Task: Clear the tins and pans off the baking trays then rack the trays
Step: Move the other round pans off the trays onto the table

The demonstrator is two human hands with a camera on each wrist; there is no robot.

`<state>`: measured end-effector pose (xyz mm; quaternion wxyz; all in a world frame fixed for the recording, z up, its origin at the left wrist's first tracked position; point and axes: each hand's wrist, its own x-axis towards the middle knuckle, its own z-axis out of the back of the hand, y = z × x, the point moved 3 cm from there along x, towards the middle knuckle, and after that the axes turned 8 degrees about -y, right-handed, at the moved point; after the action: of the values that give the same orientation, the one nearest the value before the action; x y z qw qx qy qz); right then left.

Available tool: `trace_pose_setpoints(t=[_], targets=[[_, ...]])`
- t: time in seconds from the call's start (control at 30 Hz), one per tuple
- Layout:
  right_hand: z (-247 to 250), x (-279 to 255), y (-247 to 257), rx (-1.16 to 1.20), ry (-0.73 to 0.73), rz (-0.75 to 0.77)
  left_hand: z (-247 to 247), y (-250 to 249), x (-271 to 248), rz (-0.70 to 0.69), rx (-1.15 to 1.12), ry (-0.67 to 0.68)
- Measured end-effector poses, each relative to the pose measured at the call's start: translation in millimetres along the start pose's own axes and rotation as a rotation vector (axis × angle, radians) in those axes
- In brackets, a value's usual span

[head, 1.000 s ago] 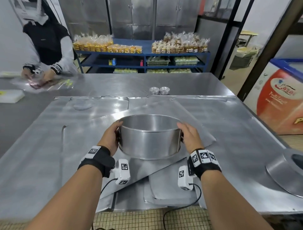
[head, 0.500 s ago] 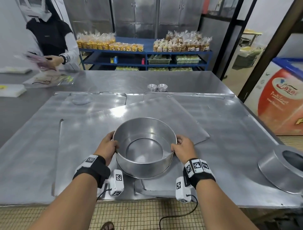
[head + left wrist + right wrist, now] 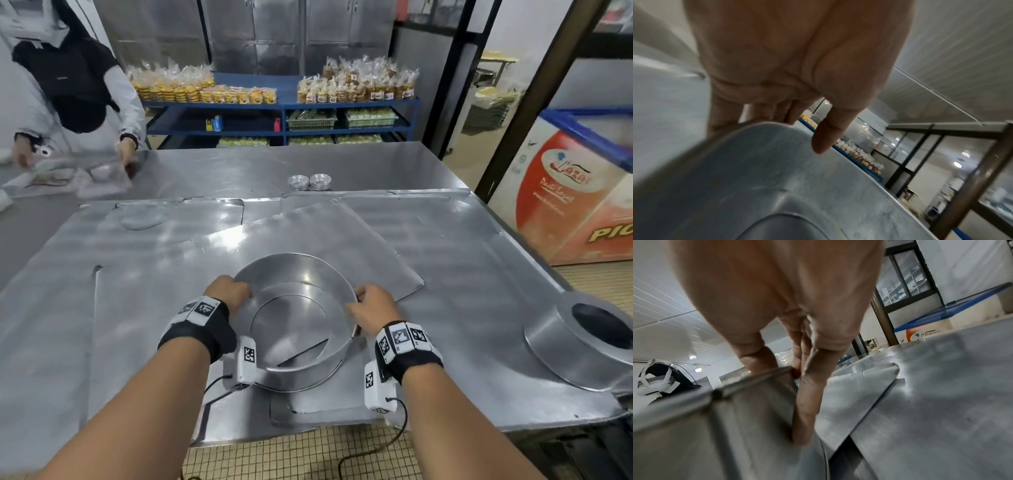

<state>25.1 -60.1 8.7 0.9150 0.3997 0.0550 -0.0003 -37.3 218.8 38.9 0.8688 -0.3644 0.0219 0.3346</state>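
Note:
A round, bottomless metal cake ring (image 3: 301, 349) stands upright over the overlapping flat baking trays (image 3: 308, 240) near the table's front edge. My left hand (image 3: 227, 291) grips its left rim and my right hand (image 3: 371, 308) grips its right rim. In the left wrist view my fingers (image 3: 772, 112) lie behind the ring's wall (image 3: 756, 178) and the thumb points down over the rim. In the right wrist view the thumb sits inside the rim (image 3: 756, 378) and the fingers (image 3: 807, 402) run down its outer wall. Two small tins (image 3: 310, 181) sit further back.
Another round pan (image 3: 579, 346) lies upside down at the table's right front corner. A flat metal disc (image 3: 144, 219) rests on a tray at the back left. A second person (image 3: 75, 102) handles plastic bags at the far left. A freezer (image 3: 565, 192) stands to the right.
Both hands have drawn the ring toward the table's front edge, and the view now looks down into it. The other person has lowered both hands onto the bags.

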Motion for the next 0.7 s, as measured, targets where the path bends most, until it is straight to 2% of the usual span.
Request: trace_pose_setpoints(t=[0.17, 0.3, 0.47, 0.57, 0.7], targets=[[17.2, 18.9, 15.9, -0.130, 0.191, -0.018, -6.8, -67.2, 24.1, -0.113, 0.190, -0.024], [33.1, 38.2, 20.7, -0.148, 0.251, -0.090, -29.0, -133.3, 33.9, -0.269, 0.249, 0.080], [76.7, 73.8, 12.4, -0.267, 0.239, -0.133, -78.6, -204.6, 39.0, -0.431, 0.330, 0.241], [113.6, 104.5, -7.8, -0.312, 0.183, -0.189, -113.6, -244.6, 40.2, -0.514, 0.398, 0.286], [166.8, 156.9, -48.4, -0.443, 0.085, -0.245, -163.6, -293.3, 52.6, -0.548, 0.454, 0.329]])
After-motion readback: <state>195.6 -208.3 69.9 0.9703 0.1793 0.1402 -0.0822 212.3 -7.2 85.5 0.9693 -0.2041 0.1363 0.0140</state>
